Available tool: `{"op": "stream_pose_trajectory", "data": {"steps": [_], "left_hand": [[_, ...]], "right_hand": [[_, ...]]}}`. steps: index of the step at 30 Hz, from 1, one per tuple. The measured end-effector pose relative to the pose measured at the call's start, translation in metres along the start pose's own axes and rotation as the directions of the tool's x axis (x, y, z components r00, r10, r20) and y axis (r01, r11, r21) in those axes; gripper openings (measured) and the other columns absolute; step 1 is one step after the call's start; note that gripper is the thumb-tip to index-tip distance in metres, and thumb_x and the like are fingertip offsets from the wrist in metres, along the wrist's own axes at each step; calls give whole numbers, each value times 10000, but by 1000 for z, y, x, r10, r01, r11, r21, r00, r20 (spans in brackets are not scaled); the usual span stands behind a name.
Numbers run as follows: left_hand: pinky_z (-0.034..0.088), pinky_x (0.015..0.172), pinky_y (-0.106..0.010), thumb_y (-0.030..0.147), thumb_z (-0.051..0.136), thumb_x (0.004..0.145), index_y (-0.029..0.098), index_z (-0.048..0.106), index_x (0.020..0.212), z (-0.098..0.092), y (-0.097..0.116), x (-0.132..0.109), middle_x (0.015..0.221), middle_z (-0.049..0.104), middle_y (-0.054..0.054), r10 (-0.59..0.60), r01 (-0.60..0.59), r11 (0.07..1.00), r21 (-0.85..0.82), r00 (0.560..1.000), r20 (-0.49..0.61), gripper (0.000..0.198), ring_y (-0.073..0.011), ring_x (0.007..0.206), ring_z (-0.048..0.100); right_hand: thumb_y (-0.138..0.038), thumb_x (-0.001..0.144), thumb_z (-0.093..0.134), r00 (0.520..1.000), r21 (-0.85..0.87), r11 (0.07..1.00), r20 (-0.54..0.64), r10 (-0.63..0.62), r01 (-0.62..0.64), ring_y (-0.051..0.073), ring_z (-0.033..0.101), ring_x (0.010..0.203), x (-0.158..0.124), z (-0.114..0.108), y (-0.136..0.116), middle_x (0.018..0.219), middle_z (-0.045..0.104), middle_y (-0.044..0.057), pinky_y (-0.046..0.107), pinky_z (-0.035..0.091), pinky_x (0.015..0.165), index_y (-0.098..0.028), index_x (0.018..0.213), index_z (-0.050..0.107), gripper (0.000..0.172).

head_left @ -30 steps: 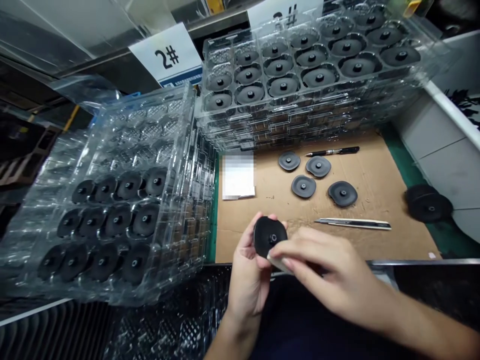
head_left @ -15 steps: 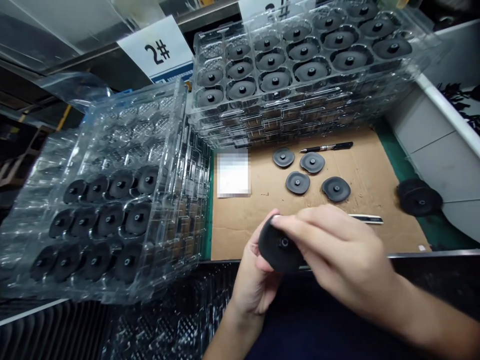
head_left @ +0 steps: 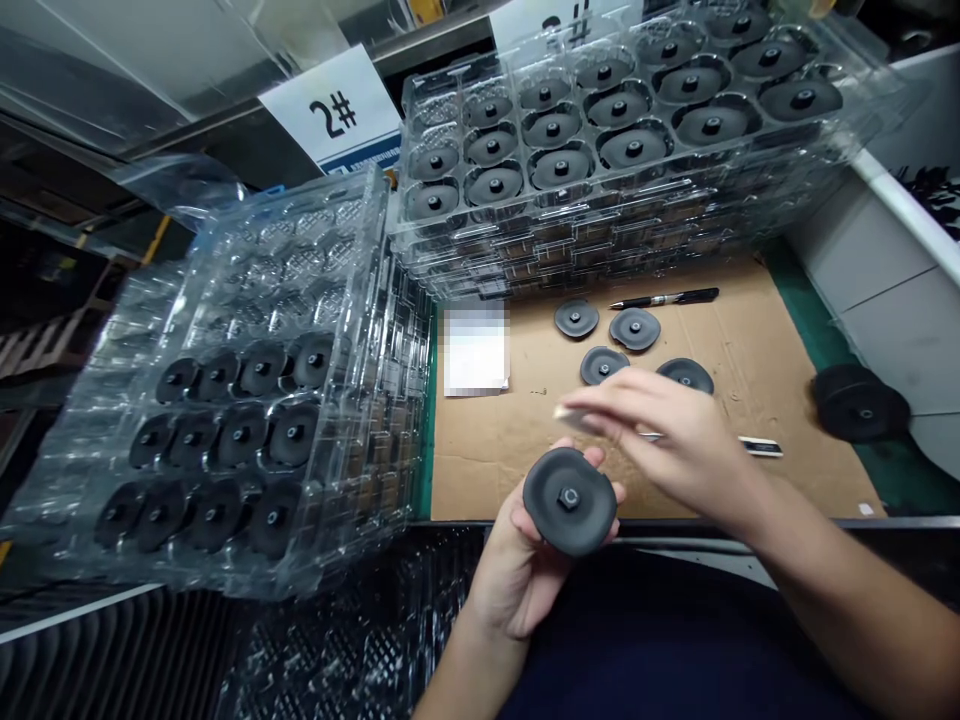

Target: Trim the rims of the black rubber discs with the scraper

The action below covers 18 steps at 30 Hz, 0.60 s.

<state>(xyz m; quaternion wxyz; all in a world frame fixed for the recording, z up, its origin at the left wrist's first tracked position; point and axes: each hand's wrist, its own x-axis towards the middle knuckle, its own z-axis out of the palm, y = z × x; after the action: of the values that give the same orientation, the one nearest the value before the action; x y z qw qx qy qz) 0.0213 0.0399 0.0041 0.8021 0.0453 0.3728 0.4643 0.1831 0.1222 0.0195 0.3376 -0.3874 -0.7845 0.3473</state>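
Note:
A round black disc with a hub at its centre (head_left: 570, 500) rests face up in my left hand (head_left: 525, 565), whose fingers curl round its edge from below. Above and to the right, my right hand (head_left: 667, 440) is closed on a thin pale object (head_left: 577, 418), blurred, which may be a blade or a strip. Past my hands, several similar discs lie on the cardboard, among them one disc (head_left: 602, 366) just beyond my right fingers and another (head_left: 685, 376) partly covered by that hand. A white and black tool (head_left: 761, 447) shows to the right of my right hand.
Clear plastic trays with black discs are stacked at the left (head_left: 360, 380) and at the back (head_left: 525, 235). A pen (head_left: 664, 298) and a white paper (head_left: 476, 355) lie on the cardboard (head_left: 510, 450). More discs (head_left: 861, 402) are piled at the right, beside a pale bin wall (head_left: 892, 290).
My right hand has lifted away from the held disc, and the pale object now shows in its fingers. The disc now faces up in full view in my left hand. The camera view has shifted slightly.

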Motion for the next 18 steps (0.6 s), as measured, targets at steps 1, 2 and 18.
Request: {"op": "stream_pose_trajectory", "data": {"steps": [1, 2, 18], "left_hand": [[533, 820, -337, 497, 731, 613, 232, 596, 1153, -1, 1, -2, 1277, 569, -89, 14, -14, 1000, -18, 1000, 22, 617, -300, 1064, 600], [535, 824, -334, 490, 721, 631, 245, 582, 1178, -1, 2, -3, 1312, 543, -87, 25, -23, 999, -33, 999, 44, 615, -300, 1074, 597], [514, 850, -343, 367, 751, 672, 253, 570, 1185, -3, 10, 1, 1295, 549, -98, 41, -43, 999, 17, 993, 110, 556, -298, 1117, 569]], "right_hand": [[-198, 899, 499, 994, -44, 993, -20, 106, -107, 120, 574, 802, -4, 0, 12, 923, 649, 26, 231, 441, 713, -205, 1051, 657, 219], [-229, 896, 509, 981, -83, 977, -19, 194, -195, 119, 577, 759, -11, 1, 23, 900, 651, 17, 231, 442, 672, -222, 1034, 665, 209], [-309, 889, 510, 925, -100, 925, -150, 350, -366, 195, 621, 881, -96, 0, 99, 954, 676, 58, 323, 480, 769, -210, 986, 670, 212]]}}
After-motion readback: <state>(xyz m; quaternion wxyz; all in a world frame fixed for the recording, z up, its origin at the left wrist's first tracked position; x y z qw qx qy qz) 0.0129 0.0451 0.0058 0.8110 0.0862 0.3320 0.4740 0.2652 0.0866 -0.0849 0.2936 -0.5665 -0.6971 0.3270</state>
